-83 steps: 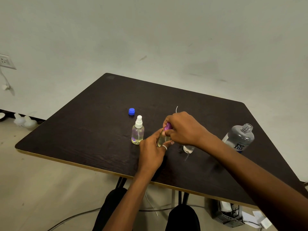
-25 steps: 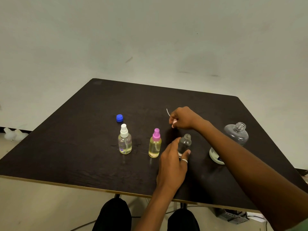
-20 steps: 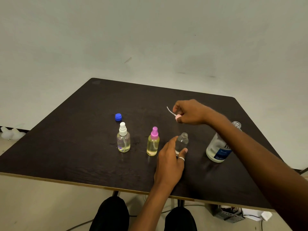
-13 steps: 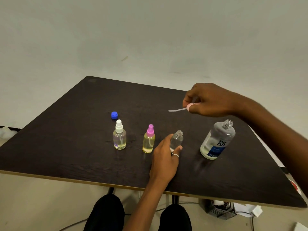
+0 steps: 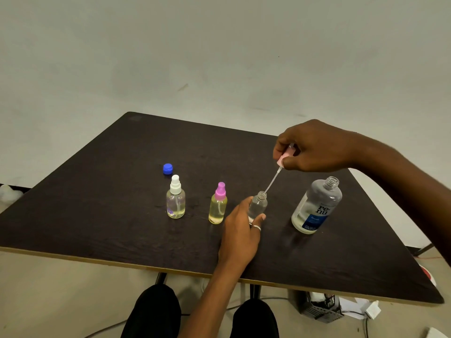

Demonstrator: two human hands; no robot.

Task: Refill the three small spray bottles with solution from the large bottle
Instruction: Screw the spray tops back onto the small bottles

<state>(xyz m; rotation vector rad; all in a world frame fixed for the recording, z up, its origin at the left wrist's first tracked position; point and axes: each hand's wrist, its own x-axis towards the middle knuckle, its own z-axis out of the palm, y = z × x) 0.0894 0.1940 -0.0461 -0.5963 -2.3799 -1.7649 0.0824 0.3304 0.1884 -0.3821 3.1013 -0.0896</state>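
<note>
left hand [image 5: 240, 230]: fingers curled round uncapped small bottle [image 5: 258, 207], I judge to steady it upright | right hand [image 5: 314, 147]: fingertips pinch pink spray head [image 5: 283, 159], dip tube [image 5: 272, 181] slanting down from them to the bottle's mouth | large bottle [image 5: 317, 206]: uncapped, standing right of left fingers

The uncapped large bottle [image 5: 314, 211] is set upright. Left of it are ranged the open clear bottle [image 5: 259, 206], under a held pink pump head [image 5: 283, 159], the pink-topped bottle [image 5: 218, 206] and the white-topped bottle [image 5: 175, 201].

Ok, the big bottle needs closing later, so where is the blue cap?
In the head view, the blue cap lies on the table left of centre, just behind the white-topped spray bottle, well apart from the large bottle.
</note>
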